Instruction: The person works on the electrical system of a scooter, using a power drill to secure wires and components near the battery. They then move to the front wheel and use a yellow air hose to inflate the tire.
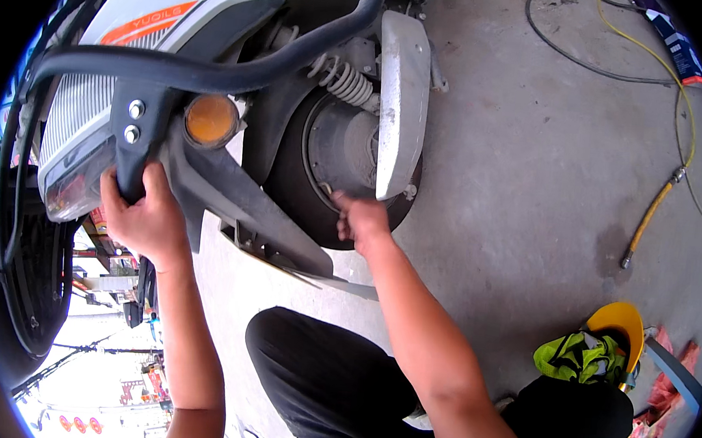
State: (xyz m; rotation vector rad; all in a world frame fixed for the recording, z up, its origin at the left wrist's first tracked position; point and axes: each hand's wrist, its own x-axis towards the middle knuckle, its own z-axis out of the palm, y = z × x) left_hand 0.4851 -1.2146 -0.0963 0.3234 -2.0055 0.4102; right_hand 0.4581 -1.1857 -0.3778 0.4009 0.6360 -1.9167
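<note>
A scooter-like vehicle with white and grey panels fills the upper left. My left hand (149,219) is closed round the lower end of its black bracket (134,143), which carries two bolts. My right hand (363,220) is at the wheel, its index finger stretched to the rim beside a small pale valve stem (325,187); the other fingers bend loosely, apart from the index, with nothing visible in them. The black tyre (289,178) runs round the grey hub (336,145). A coil spring shock absorber (346,80) and a scuffed white cover (402,109) sit above and beside the wheel.
A thick black bar (174,70) crosses above the bracket, near a round orange reflector (210,120). A yellow air hose (652,216) and a dark cable (589,69) lie on the concrete floor (501,172). A yellow helmet (619,323) and a bright green vest (577,357) lie by my right knee.
</note>
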